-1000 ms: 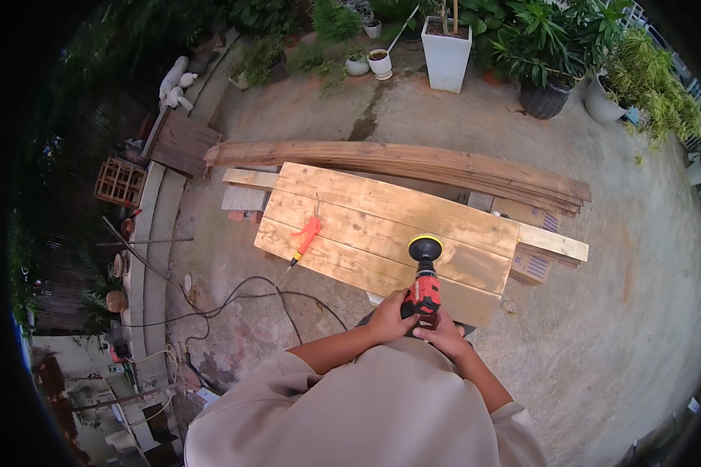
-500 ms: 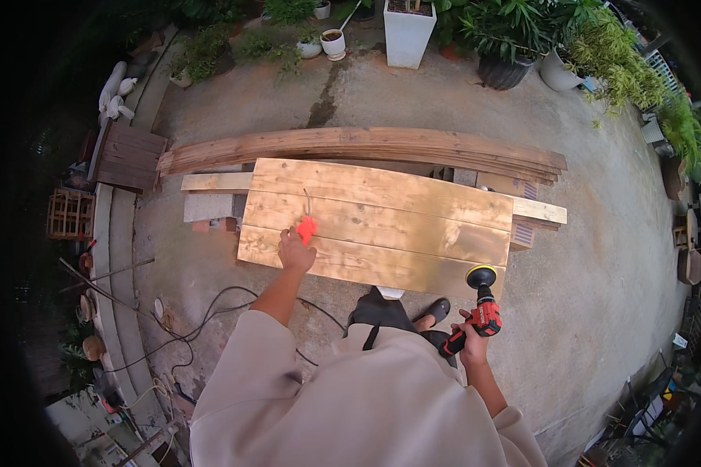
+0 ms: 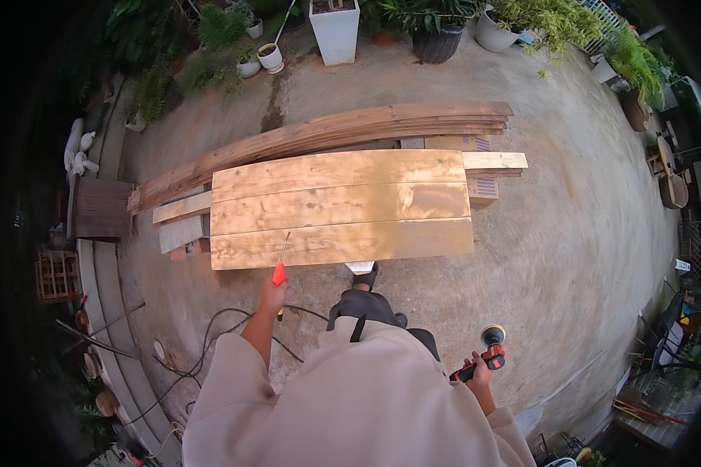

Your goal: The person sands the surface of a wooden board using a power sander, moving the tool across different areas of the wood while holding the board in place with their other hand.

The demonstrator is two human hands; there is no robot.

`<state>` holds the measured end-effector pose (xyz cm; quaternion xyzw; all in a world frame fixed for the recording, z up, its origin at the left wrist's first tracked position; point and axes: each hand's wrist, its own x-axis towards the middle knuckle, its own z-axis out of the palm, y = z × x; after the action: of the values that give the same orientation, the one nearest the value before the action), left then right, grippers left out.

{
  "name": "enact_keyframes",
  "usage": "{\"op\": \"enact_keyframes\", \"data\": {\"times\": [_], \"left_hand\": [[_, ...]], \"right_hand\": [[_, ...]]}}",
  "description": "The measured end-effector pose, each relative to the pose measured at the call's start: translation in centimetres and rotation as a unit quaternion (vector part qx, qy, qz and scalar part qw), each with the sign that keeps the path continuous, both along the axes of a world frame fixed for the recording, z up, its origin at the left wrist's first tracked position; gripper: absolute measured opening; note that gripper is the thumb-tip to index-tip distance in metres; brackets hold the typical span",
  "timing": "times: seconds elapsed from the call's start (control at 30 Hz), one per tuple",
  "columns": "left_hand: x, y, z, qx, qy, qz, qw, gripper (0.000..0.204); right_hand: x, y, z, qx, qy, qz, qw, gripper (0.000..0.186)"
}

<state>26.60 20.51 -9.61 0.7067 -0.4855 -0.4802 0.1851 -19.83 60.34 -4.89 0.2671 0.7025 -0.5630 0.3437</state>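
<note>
Blowgun (image 3: 279, 274) and drill (image 3: 494, 358) moved, gripped in left and right hands (image 3: 272, 296) (image 3: 481, 374); carton (image 3: 484, 189) print unreadable.

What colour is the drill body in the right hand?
The drill body is red and black; head view shows it.

Left grip (image 3: 273, 296) forward, right grip (image 3: 480, 373) out wide, both seemingly curled tight

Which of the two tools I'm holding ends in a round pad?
The drill in your right grip. Its pad is round and wide; the orange-red tool in your left grip ends in a thin rod.
</note>
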Motion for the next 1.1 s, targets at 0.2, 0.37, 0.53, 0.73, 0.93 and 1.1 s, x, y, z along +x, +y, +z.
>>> {"op": "enact_keyframes", "data": {"times": [0.2,0.37,0.53,0.73,0.93,1.1], "left_hand": [[-0.7,10.0,1.2,0.164,0.085,0.068,0.980,0.006],[-3.1,13.9,3.4,0.114,0.102,0.120,0.981,0.009],[-4.8,15.4,2.6,0.113,0.059,0.028,0.991,0.014],[-7.9,15.3,3.4,0.116,0.021,-0.014,0.993,0.016],[-13.3,14.5,5.5,0.087,0.000,-0.090,0.992,0.021],[-16.6,14.1,7.6,0.043,-0.053,-0.149,0.986,0.023]], "right_hand": [[4.0,12.7,-4.9,0.078,-0.035,0.007,0.996,0.037],[6.8,27.2,-18.2,0.217,0.057,0.222,0.949,0.010],[8.7,28.1,-17.2,0.179,-0.009,0.114,0.977,0.011],[10.2,29.2,-18.6,0.146,-0.032,0.078,0.986,0.012],[10.6,30.3,-19.5,0.136,-0.049,0.070,0.987,0.013],[11.7,29.3,-20.2,0.130,-0.052,0.065,0.988,0.012]]}}
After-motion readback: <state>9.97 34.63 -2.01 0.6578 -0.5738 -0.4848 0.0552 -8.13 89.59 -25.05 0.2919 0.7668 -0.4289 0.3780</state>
